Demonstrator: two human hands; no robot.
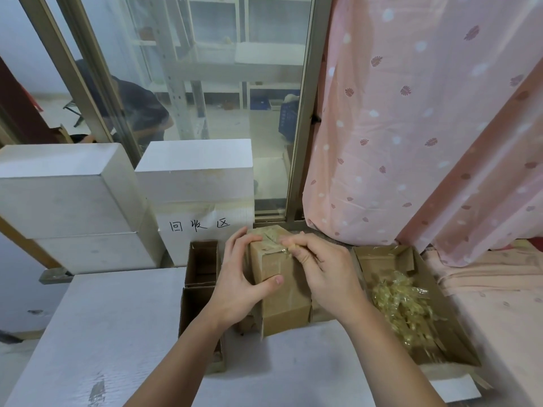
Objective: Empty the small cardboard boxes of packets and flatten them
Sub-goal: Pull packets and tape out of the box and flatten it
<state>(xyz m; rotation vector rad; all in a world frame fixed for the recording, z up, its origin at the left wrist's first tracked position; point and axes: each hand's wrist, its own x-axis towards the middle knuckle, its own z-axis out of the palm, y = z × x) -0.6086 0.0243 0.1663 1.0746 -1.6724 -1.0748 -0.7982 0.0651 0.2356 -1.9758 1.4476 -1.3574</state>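
Here, a small brown cardboard box (279, 277), taped shut and scuffed, stands upright near the white desk's (117, 333) far edge. The left hand (238, 277) grips its left side. The right hand (323, 268) pinches clear tape (286, 250) at its top.

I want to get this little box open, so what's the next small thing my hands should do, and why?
Probably keep peeling: the right hand pinches a strip of clear tape at the top seam of the small cardboard box, whose flaps look closed, while the left hand grips its side. Pull the strip along the seam so the flaps can lift.
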